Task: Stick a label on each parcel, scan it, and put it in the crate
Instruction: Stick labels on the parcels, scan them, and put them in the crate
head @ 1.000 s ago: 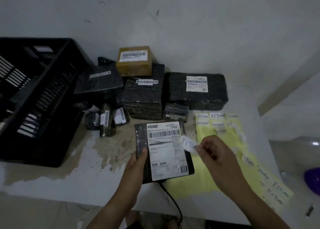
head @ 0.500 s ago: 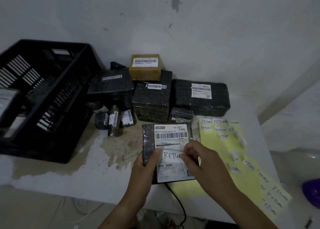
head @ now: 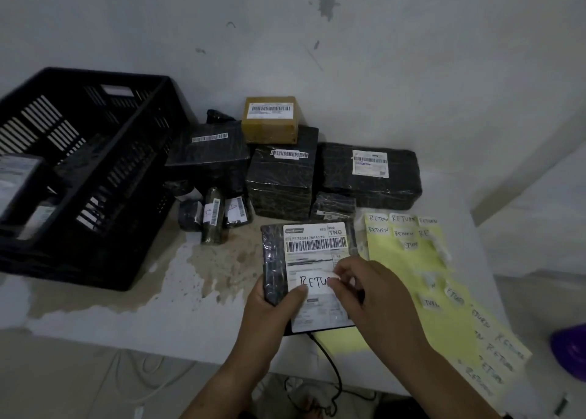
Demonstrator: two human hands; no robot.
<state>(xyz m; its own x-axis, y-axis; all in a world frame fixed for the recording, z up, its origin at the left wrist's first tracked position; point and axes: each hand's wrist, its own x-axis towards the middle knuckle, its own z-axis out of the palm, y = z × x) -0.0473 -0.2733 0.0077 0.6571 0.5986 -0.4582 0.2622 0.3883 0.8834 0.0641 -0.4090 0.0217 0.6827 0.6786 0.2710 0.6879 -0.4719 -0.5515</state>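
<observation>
A flat black parcel (head: 276,253) with a white shipping label lies at the table's front. My left hand (head: 272,307) grips its lower left corner, thumb pressing on a white RETURN sticker (head: 312,282). My right hand (head: 371,295) pinches the sticker's right end against the shipping label. The black crate (head: 104,171) stands at the left with parcels (head: 19,177) inside. Several black wrapped parcels (head: 282,177) and a brown box (head: 269,120) are piled against the wall. Yellow sheets (head: 409,256) with RETURN stickers lie to the right.
Small black rolls (head: 214,215) lie between the crate and the held parcel. A black cable (head: 329,364) hangs off the table's front edge. A purple object (head: 570,352) shows at the far right. The tabletop has a brown stain (head: 222,263).
My right hand carried the RETURN sticker from beside the parcel onto its shipping label. My left thumb now presses the sticker's left part. The view has tilted and shifted right.
</observation>
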